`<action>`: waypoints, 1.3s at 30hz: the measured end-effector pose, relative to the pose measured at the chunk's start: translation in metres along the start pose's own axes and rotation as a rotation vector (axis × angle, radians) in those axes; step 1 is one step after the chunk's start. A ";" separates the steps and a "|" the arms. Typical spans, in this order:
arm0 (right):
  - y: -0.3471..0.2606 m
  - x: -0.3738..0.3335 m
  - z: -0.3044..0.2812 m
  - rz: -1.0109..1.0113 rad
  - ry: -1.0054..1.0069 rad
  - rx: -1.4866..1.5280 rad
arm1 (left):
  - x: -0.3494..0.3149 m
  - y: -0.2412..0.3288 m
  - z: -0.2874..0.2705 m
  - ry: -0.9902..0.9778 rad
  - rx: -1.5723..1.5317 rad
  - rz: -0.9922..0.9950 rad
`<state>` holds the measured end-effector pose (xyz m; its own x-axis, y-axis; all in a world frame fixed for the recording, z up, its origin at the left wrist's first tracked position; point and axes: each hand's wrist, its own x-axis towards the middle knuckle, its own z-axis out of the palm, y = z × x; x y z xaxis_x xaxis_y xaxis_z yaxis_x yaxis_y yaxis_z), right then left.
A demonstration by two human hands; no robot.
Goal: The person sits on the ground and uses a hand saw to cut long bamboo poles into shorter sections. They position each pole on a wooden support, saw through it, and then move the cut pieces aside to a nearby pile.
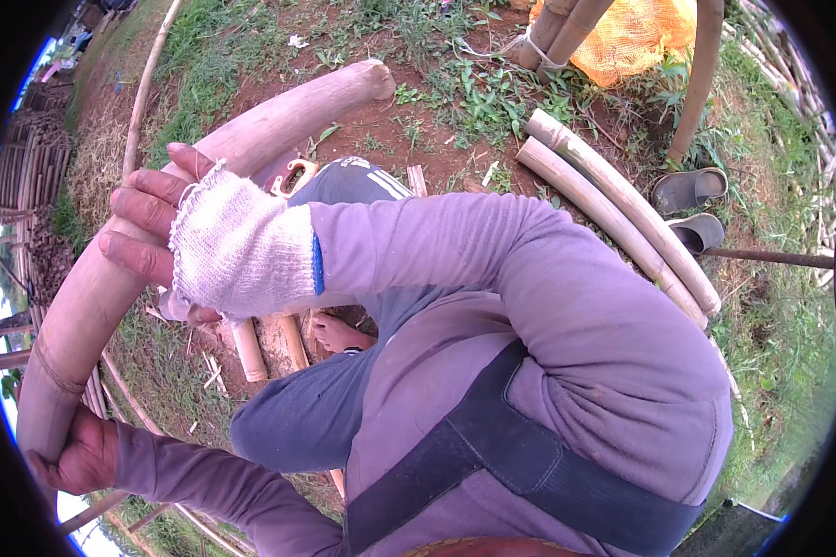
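Observation:
A thick, pale bamboo pole [97, 288] runs from the lower left to the upper middle, its shape bent by the lens. My left hand [82, 452], bare, is closed round its lower end. Farther up, my right hand [172, 218] lies over the pole with its fingers curled round it. It wears a white knitted glove [241, 243] with a blue cuff edge, the fingertips bare. Just beyond the glove shows an orange-and-cream handle [293, 176], like that of a handsaw; the rest is hidden. Below my right wrist lie short bamboo pieces [248, 349] beside my bare foot [341, 332].
Two bamboo lengths [613, 209] lie on the right. Past them are dark slip-on shoes [689, 189]. Tied bamboo posts [553, 37] stand before an orange mesh sack [639, 42]. Stacked bamboo [30, 172] is at the far left. Grass and wood scraps cover the soil.

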<state>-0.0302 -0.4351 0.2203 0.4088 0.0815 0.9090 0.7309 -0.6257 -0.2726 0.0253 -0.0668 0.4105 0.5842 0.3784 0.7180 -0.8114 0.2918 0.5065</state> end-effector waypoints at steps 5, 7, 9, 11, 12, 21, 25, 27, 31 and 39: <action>0.044 -0.034 -0.093 0.293 -0.501 -0.240 | -0.159 -0.113 0.100 -0.066 0.031 -0.542; 0.064 -0.090 -0.138 0.438 -0.517 -0.321 | -0.207 -0.144 0.076 -0.473 0.084 -0.888; 0.078 -0.148 -0.194 0.577 -0.574 -0.393 | -0.227 -0.135 0.076 -0.907 0.476 -1.023; 0.068 -0.187 -0.259 0.836 -0.662 -0.448 | -0.234 -0.140 0.029 -1.171 0.655 -1.148; 0.060 -0.209 -0.292 0.922 -0.659 -0.525 | -0.233 -0.147 0.010 -1.208 0.729 -1.129; -0.027 -0.395 -0.486 1.368 -0.870 -1.062 | -0.154 -0.162 -0.135 -1.152 1.266 -0.974; -0.029 -0.419 -0.496 1.560 -1.019 -1.177 | -0.143 -0.161 -0.179 -1.127 1.388 -0.941; -0.013 -0.405 -0.474 1.711 -1.108 -1.170 | -0.146 -0.155 -0.191 -1.098 1.420 -0.967; 0.013 -0.405 -0.445 1.803 -1.070 -1.099 | -0.162 -0.130 -0.196 -1.051 1.447 -1.054; 0.041 -0.419 -0.405 1.774 -1.028 -1.147 | -0.192 -0.097 -0.228 -0.974 1.479 -1.114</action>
<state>-0.3928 -0.8094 -0.0442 0.3646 -0.8333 -0.4156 -0.8436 -0.4845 0.2314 -0.0038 0.0327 0.1142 0.9239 -0.0429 -0.3801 0.1050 -0.9270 0.3600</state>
